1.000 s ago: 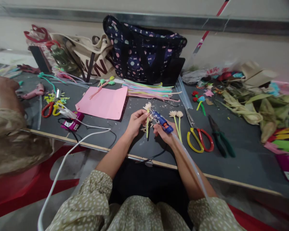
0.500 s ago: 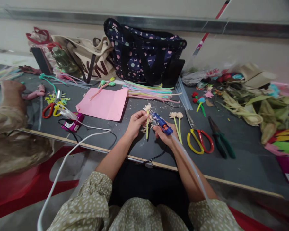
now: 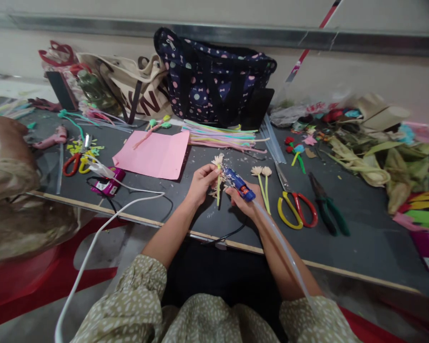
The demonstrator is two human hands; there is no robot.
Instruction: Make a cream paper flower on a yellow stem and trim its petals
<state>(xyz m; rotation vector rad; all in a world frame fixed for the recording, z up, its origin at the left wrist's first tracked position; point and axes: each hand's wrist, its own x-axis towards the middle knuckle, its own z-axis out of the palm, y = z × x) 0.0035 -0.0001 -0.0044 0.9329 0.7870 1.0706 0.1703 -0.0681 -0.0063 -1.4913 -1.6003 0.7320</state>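
Observation:
Between the thumb and fingers of my left hand point(image 3: 202, 183) is a craft flower point(image 3: 218, 161), cream-petalled on a pale yellow-green stem, held upright. My right hand point(image 3: 248, 197) is closed round a blue glue gun point(image 3: 239, 183), from whose back a long clear glue stick point(image 3: 280, 243) runs over my forearm. The gun's nose points at the flower, just below its head; whether they touch I cannot tell. Pale scraps point(image 3: 223, 180) lie around and under both. Two similar finished-looking flowers point(image 3: 261, 171) rest right of my right hand.
Scissors point(image 3: 296, 209) and green-handled pliers point(image 3: 331, 209) lie to the right, with dry husks point(image 3: 372, 162) beyond. Pink paper point(image 3: 152, 155), pipe cleaners point(image 3: 225, 138) and a dotted bag point(image 3: 214, 76) are behind. A white cable point(image 3: 103, 228) crosses the table edge; a co-worker's arm point(image 3: 12, 143) is at left.
My hands, the flower and the glue gun stay almost in place, the gun shifting very slightly. At the left, the co-worker's arm has moved a little further left.

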